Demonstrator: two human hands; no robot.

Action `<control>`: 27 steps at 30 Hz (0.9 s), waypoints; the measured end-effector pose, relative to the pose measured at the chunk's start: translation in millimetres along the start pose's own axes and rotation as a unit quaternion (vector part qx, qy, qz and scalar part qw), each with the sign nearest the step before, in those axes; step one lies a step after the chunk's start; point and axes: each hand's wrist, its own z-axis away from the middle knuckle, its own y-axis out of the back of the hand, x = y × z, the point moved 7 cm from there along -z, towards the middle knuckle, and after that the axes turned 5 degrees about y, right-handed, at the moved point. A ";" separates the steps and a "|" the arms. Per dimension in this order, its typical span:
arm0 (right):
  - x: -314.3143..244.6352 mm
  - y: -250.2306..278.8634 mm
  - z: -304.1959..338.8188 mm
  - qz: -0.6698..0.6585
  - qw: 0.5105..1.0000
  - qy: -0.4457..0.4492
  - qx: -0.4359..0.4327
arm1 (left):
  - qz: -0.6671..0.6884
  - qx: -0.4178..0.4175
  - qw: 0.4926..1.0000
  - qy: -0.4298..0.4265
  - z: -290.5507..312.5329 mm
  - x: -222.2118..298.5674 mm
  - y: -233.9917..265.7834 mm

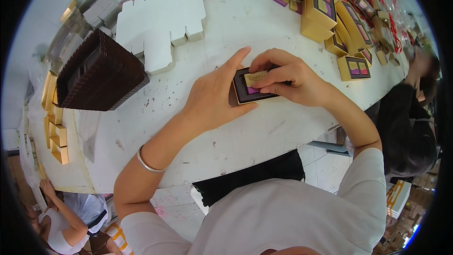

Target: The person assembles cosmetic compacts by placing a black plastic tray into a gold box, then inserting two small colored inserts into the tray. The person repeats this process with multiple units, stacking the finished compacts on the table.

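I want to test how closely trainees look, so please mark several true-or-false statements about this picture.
1. The left hand is at the left side of a small box. True.
2. The right hand touches a gold and purple piece. True.
3. The bracelet is on the right arm. False: the bracelet is on the left arm.
4. The tall stack of trays is white. False: the trays are dark brown.
5. The flat white cartons lie beyond the hands, to the left. True.
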 end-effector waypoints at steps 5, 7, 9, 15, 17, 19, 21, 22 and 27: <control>-11.4 1.1 4.8 0.074 0.996 0.038 0.010 | -0.009 -0.022 1.000 0.010 -1.4 3.8 -1.7; -17.4 -2.8 6.1 0.080 0.993 0.082 0.012 | -0.013 -0.018 1.000 0.013 0.3 6.9 0.8; -14.7 -4.9 14.7 0.098 0.989 0.112 -0.003 | -0.028 -0.034 0.998 0.034 -2.0 6.1 -1.7; -3.9 2.2 6.3 0.082 0.996 0.003 -0.029 | -0.013 -0.016 1.000 0.018 -3.7 5.9 -5.5; -0.2 -3.1 -2.6 0.058 0.993 -0.067 -0.072 | -0.003 -0.014 0.999 0.030 -4.2 4.0 -3.9; -0.8 -6.0 -7.2 0.055 0.993 -0.084 -0.061 | 0.003 0.003 1.000 0.021 0.9 2.2 -0.8; 0.1 -5.3 -8.9 0.075 0.994 -0.070 -0.029 | -0.002 -0.002 1.000 0.021 -1.9 2.0 -2.3; -1.3 -4.2 -6.9 0.089 0.993 -0.072 -0.035 | -0.011 -0.010 0.999 0.028 -1.9 4.0 -2.3; 0.9 -8.5 -12.5 0.208 0.965 -0.104 -0.120 | -0.006 -0.024 0.999 0.039 -1.5 3.0 -3.2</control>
